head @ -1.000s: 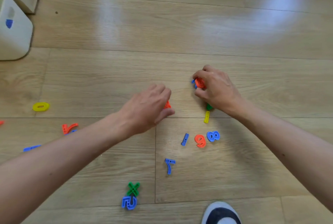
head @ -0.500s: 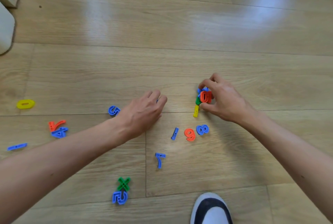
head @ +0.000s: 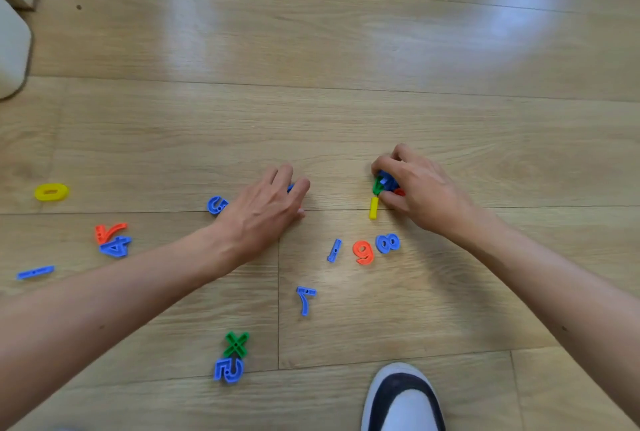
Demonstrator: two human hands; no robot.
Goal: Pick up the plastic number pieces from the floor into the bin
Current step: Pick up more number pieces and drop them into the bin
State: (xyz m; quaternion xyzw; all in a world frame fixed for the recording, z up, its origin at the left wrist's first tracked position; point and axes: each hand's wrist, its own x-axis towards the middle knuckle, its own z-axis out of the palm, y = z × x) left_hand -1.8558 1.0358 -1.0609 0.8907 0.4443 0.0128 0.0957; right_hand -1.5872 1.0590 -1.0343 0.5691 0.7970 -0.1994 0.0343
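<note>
My right hand [head: 420,189] is closed on a small bunch of number pieces [head: 385,183], blue, green and red, low over the wood floor. A yellow bar piece [head: 373,207] lies just under its fingers. My left hand [head: 266,207] is curled palm-down on the floor with a bit of blue showing at its fingertips [head: 290,187]. A blue 5 [head: 216,205] lies beside its wrist. Loose on the floor are a blue bar [head: 334,250], a red 9 [head: 363,251], a blue 8 [head: 388,243] and a blue 7 [head: 305,299].
Further pieces: green X [head: 236,344] with a blue 2 [head: 229,369], a red piece [head: 109,231] on a blue 4 [head: 115,247], a blue bar [head: 35,272], a yellow 0 [head: 51,192]. A white bin [head: 12,49] shows at the left edge. My shoe [head: 401,399] is at the bottom.
My right hand has gathered its pieces tighter, the red one now mostly hidden. The left hand has slid onto the floor by the blue 5. The view shifted, bin moving off to the left.
</note>
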